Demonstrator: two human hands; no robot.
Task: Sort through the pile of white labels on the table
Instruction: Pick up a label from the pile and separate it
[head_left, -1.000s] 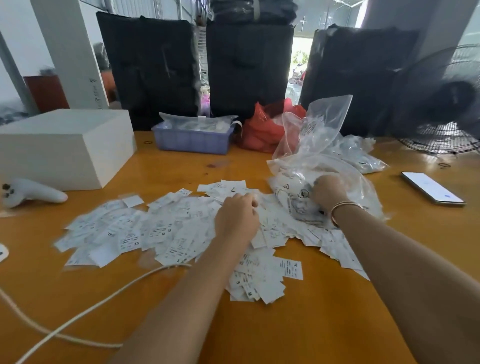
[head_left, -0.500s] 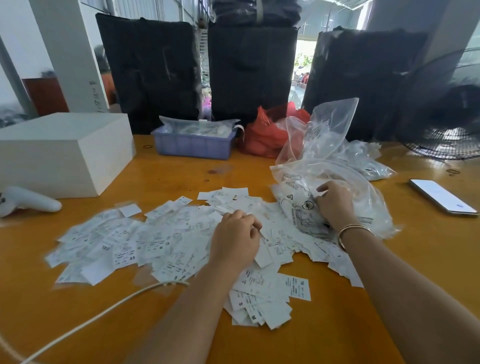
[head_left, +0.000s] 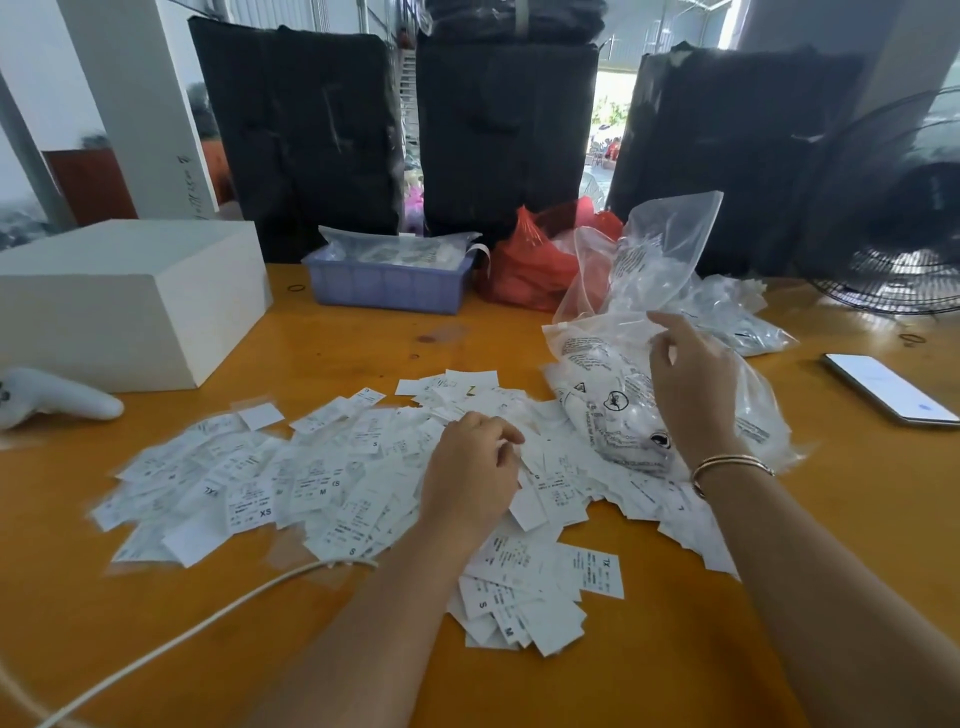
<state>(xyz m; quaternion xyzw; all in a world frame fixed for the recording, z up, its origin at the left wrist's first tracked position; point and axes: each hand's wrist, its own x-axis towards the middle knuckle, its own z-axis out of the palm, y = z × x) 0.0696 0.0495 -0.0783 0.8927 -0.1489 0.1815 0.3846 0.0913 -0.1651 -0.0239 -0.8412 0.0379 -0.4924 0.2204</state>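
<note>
Labels (head_left: 332, 488) lie spread in a pile across the table (head_left: 675, 649). My left hand (head_left: 470, 475) rests on the pile, fingers curled; what it holds I cannot tell. My right hand (head_left: 693, 387), fingers loosely bent, touches the clear plastic bag (head_left: 602, 374).

I see both forearms bare, no sleeves in view. My right wrist carries thin gold-toned bangles (head_left: 730, 464); my left wrist wears nothing.

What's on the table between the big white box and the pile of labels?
In the head view, mostly bare orange tabletop separates the white box from the pile of labels. A white handheld controller lies at the left end of that gap.
</note>
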